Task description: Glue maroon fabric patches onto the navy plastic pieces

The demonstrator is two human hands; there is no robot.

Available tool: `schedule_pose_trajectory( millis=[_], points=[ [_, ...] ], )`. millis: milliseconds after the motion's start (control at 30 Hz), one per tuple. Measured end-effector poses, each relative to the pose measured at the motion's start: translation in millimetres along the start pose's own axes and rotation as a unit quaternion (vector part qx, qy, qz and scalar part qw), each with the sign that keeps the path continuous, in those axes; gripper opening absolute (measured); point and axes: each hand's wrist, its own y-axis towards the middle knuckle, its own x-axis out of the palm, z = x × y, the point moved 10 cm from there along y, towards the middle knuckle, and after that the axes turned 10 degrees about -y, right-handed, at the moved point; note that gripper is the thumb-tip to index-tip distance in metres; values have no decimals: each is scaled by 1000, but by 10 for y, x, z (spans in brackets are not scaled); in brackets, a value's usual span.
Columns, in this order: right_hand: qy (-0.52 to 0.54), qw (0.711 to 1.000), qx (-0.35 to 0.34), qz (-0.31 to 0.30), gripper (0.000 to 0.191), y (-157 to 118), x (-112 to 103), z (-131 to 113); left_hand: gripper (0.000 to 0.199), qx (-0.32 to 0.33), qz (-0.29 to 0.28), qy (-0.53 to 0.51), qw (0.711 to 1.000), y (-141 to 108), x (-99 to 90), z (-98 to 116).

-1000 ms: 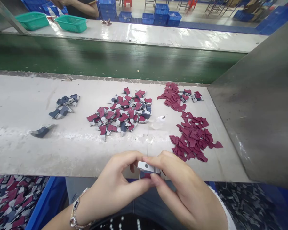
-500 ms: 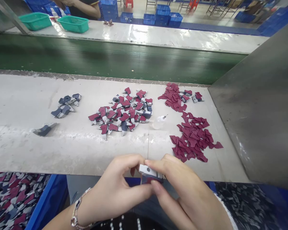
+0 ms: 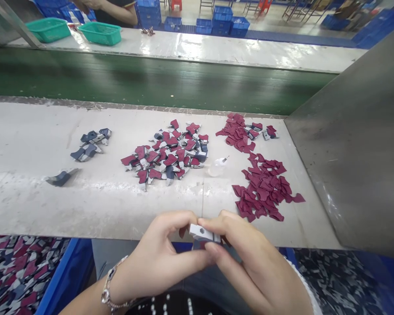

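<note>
A green belt [image 3: 170,83] runs across the room in front of me, with a white ledge [image 3: 265,54] beyond it. Two green trays [image 3: 100,33] sit at the ledge's left end, near another person's arm [image 3: 123,14], and blue crates [image 3: 221,19] stand on the floor behind.

On my side is a pale worktop [image 3: 134,214], closed off on the right by a metal panel [image 3: 357,144]. At its front edge, in front of my body, I hold a small block [image 3: 202,232]: white top with a dark hole, darker side below. My grip is clamped on it from both sides, left hand [image 3: 160,253] and right hand [image 3: 249,258] meeting there, thumbs below and index fingers above. A bracelet [image 3: 107,292] circles my left wrist.

Ahead lies a pile of blocks [image 3: 167,157], many with maroon faces. Just right of it is a clear bottle [image 3: 216,169] with a thin metal tip. Further right are two heaps of maroon patches [image 3: 264,188], the far one with a few blocks beside it. To the left lie a small cluster of grey-blue blocks [image 3: 90,148] and, nearer me, a single one [image 3: 62,177]. Below the worktop, a blue bin [image 3: 62,275] on my left holds many more pieces; dark pieces [image 3: 335,280] lie low on my right.
</note>
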Motion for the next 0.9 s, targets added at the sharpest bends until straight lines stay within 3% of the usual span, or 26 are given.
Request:
schedule_pose_trajectory(
  millis=[200,333,433,567,700,767,833,900],
  points=[
    [46,998,3,-46,31,51,151,183,17,57,42,54,996,30,-20,-8],
    [74,989,78,-103,25,169,223,431,22,-55,36,6,998,142,-168,-246],
    [52,989,126,-52,17,235,15,704,26,-100,72,-2,992,328,-527,-268],
    [-15,979,197,56,46,276,-328,1150,49,-98,166,119,974,677,-1120,-72],
    [-52,968,219,116,32,458,-410,1394,66,-86,146,195,966,976,-1281,140],
    [-51,973,198,106,42,610,-311,1422,63,-74,169,232,955,964,-1420,275],
    [-44,981,168,83,48,741,-171,1420,53,-73,221,304,924,801,-1684,408],
    [-32,986,148,68,34,809,-55,1425,46,-113,281,444,843,500,-2053,490]
  ],
)
